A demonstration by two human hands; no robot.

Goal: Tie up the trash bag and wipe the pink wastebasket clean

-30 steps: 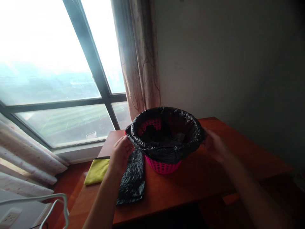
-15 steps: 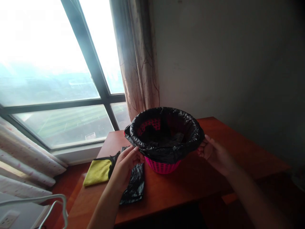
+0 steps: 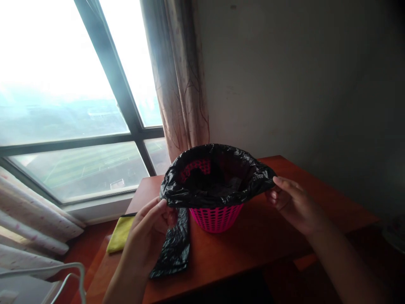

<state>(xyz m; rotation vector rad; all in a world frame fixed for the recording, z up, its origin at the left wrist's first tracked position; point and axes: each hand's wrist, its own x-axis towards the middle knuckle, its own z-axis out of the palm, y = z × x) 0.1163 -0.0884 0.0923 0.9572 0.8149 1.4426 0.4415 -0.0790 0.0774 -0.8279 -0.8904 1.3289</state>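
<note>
Plainly, each grip is closed in a pinch: the left hand [image 3: 150,228] and the right hand [image 3: 294,202] grasp opposite edges of the black plastic bag [image 3: 179,195]. The bag overhangs the rim of the pink basket [image 3: 217,219], standing on the worktop [image 3: 228,257]. Pulling hard or unevenly could tear the bag or tip the basket.

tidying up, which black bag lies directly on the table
The black bag left of the pink basket; the other bag hangs over the basket's rim.

Bare-fingered grip [image 3: 292,204], seemingly bare forearms [image 3: 338,257]
</note>
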